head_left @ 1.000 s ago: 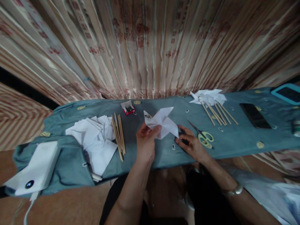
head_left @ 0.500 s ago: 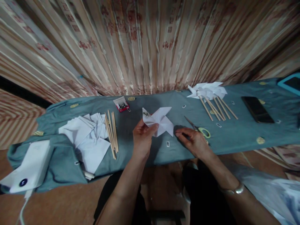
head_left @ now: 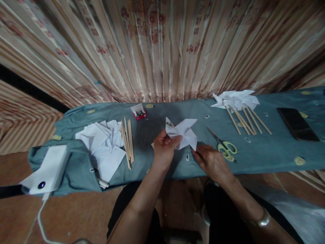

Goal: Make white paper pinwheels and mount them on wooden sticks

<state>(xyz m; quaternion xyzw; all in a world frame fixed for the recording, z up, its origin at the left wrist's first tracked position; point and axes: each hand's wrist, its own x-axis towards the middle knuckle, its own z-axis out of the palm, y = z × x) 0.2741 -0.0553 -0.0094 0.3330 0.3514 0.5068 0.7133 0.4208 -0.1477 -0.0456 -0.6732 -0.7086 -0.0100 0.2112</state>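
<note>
My left hand (head_left: 164, 149) pinches a folded white paper pinwheel (head_left: 183, 133) and holds it just above the teal cloth (head_left: 264, 149). My right hand (head_left: 210, 162) rests on the cloth right of the paper, fingers curled round a small dark object I cannot make out, its fingertips near the paper's lower corner. Green-handled scissors (head_left: 224, 146) lie just right of that hand. A small red box (head_left: 138, 112) of pins sits further back.
A pile of white paper squares (head_left: 103, 145) and several wooden sticks (head_left: 127, 141) lie at the left. Finished pinwheels on sticks (head_left: 238, 105) lie at the back right, a black phone (head_left: 297, 123) beyond them. A white device (head_left: 48, 169) with a cable sits at the far left. A curtain hangs behind.
The view has shifted a little. My right hand has drawn closer to the paper's lower corner; my left hand keeps hold of the pinwheel.
</note>
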